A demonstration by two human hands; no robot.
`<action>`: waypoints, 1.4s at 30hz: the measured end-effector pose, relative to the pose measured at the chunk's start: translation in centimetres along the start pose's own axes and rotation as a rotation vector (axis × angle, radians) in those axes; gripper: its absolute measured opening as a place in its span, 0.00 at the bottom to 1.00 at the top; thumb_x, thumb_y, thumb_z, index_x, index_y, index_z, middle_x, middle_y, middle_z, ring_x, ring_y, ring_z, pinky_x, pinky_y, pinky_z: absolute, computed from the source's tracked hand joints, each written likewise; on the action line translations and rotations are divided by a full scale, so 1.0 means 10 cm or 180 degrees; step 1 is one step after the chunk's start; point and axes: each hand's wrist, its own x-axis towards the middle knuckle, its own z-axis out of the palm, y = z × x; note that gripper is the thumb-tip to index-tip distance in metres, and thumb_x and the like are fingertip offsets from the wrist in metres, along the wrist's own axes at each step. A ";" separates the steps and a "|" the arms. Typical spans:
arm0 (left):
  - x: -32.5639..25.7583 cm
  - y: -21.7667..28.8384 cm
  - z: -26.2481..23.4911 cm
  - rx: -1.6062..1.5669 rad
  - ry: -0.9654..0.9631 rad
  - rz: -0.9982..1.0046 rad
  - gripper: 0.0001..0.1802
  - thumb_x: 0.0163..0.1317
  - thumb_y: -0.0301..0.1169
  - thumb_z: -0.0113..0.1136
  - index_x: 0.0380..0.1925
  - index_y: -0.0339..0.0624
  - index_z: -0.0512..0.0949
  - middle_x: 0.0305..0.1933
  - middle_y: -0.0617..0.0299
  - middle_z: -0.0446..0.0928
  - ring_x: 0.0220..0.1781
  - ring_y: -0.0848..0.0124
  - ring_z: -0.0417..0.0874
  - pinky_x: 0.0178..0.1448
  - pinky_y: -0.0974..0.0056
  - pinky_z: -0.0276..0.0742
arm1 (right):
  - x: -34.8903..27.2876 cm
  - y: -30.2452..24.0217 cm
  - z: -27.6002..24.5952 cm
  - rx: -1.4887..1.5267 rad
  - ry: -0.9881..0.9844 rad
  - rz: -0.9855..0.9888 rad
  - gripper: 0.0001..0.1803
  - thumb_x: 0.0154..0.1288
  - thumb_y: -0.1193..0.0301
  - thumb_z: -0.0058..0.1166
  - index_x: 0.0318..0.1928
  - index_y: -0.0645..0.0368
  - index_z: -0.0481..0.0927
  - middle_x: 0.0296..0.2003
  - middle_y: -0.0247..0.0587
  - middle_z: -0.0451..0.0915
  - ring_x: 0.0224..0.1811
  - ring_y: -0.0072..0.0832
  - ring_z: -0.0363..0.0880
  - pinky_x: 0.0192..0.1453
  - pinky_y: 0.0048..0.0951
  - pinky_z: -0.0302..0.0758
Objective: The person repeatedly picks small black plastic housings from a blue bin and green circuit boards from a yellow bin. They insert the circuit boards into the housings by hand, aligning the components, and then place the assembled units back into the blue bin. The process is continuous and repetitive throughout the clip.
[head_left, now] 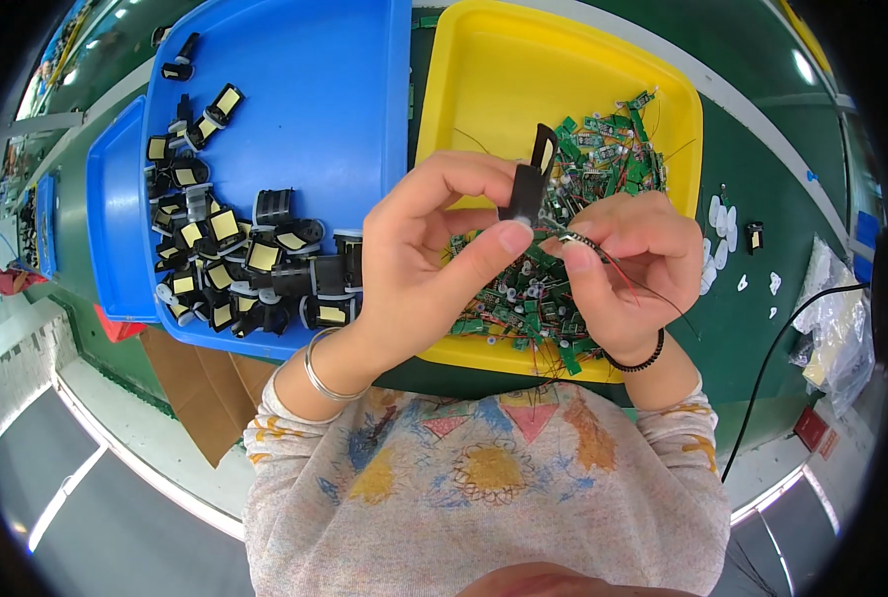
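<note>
Centre frame, both hands meet above the yellow tray [484, 60]. Left hand [419, 249], forearm rising from the lower edge w/ a silver bangle [325, 383], has its fingers curled and pinches a small black part [526, 189] upright betw. thumb and fingertips; a flap w/ a pale patch sticks up from its top. Right hand [628, 269], a black band at the wrist, is clenched around a thin wired piece [573, 239], tip close to the left thumb; red and black leads trail off to the right.

Whether the wired piece touches the black part cannot be told: fingers cover the joint. Lower part of the tray is hidden by both hands.

Yellow tray holds a heap of small green circuit boards [603, 139] w/ fine wires, upper right of centre. Blue tray [295, 90], upper left, holds a pile of black housings [245, 269] w/ pale yellow labels. White bits [720, 224] lie on the green tabletop [753, 159] at right, beside a black cable [773, 368].
</note>
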 end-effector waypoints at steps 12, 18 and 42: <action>-0.02 0.02 0.00 -0.0187 -0.0052 -0.0087 0.08 0.57 0.19 0.48 0.37 0.33 0.66 0.41 0.58 0.65 0.48 0.72 0.68 0.55 0.66 0.63 | 0.08 -0.03 -0.03 -0.0515 -0.0550 -0.0138 0.11 0.43 0.82 0.62 0.30 0.64 0.77 0.22 0.37 0.75 0.20 0.23 0.70 0.24 0.18 0.67; 0.03 0.02 -0.01 0.0789 -0.0040 -0.0112 0.10 0.55 0.21 0.52 0.37 0.35 0.66 0.42 0.57 0.66 0.46 0.72 0.69 0.48 0.67 0.69 | 0.11 0.00 -0.03 -0.0532 -0.0587 0.0748 0.09 0.45 0.81 0.60 0.31 0.63 0.77 0.22 0.33 0.74 0.19 0.16 0.68 0.22 0.15 0.65; 0.10 0.10 -0.14 0.0139 -0.0317 -0.1179 0.19 0.61 0.26 0.47 0.53 0.38 0.66 0.41 0.66 0.71 0.37 0.82 0.68 0.39 0.76 0.65 | 0.12 0.07 -0.09 0.1556 -0.0532 0.2115 0.06 0.58 0.80 0.50 0.37 0.65 0.71 0.29 0.36 0.75 0.24 0.17 0.75 0.27 0.16 0.73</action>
